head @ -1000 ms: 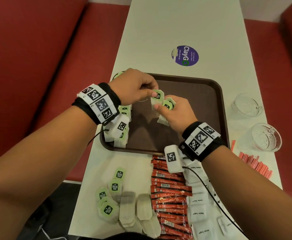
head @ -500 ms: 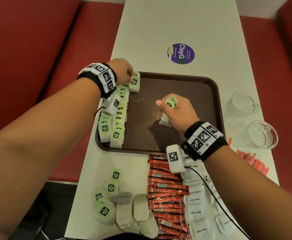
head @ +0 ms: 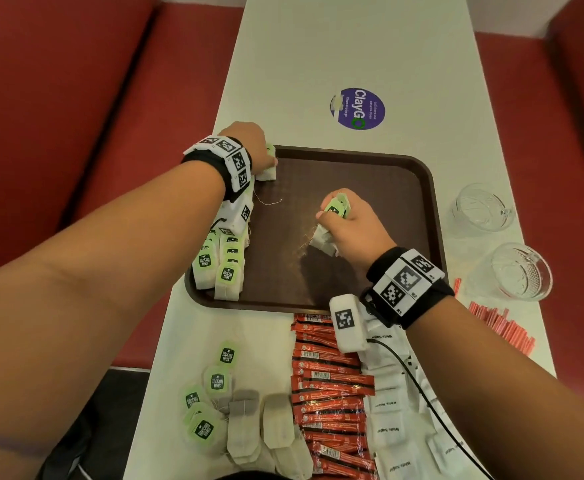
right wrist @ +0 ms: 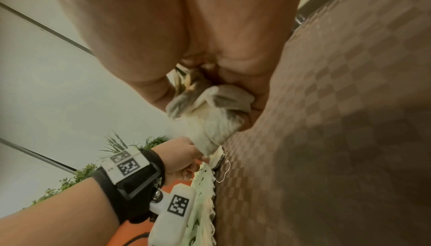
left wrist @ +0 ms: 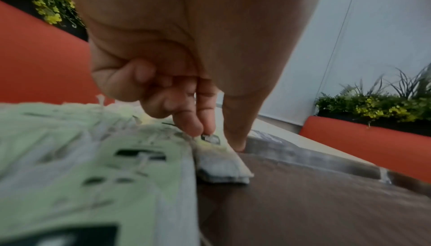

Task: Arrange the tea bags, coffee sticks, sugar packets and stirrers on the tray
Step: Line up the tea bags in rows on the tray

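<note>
I see two clear glass cups [head: 484, 208] [head: 519, 271] on the white table [head: 353, 46], well right of the fingers. Purple round sticker [head: 357, 108] sits beyond the fingers. Red bench seats [head: 58, 98] flank both sides. Green plants [left wrist: 373, 106] stand far beyond the fingertips.

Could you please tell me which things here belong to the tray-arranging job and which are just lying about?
Job: tray, tea bags, loose tea bags, coffee sticks, sugar packets, stirrers.

Lying about: two glass cups, round sticker.
</note>
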Tool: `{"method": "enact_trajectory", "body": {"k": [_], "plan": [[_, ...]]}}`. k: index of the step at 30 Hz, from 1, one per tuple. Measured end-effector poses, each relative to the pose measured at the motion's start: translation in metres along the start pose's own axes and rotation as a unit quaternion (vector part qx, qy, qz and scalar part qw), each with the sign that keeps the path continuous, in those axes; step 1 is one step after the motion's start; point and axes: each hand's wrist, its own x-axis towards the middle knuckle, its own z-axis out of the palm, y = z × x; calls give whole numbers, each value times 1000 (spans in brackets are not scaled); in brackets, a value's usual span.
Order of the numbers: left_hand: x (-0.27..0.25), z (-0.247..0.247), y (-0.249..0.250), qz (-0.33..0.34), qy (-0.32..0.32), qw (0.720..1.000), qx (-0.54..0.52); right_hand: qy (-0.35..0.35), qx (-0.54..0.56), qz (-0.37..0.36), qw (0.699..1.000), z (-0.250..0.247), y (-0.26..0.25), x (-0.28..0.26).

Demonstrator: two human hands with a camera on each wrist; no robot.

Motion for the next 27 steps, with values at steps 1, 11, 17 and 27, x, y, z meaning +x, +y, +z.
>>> {"method": "enact_trajectory", "body": {"k": [1,11,17,27], "plan": [[-1,2,2,2,-9,1000,8,-4,0,-1,1000,0,0,0],[-41,-21,7,72,31,989,-122,-18,-8,-62,998,-3,-2,-3],[-115,-41,22,222,2,938,-267,-36,59,-54,996,-1,-6,-3],[-145,-32,9,253,24,912,-320,-63,32,-79,994,5,-14,-7]]}}
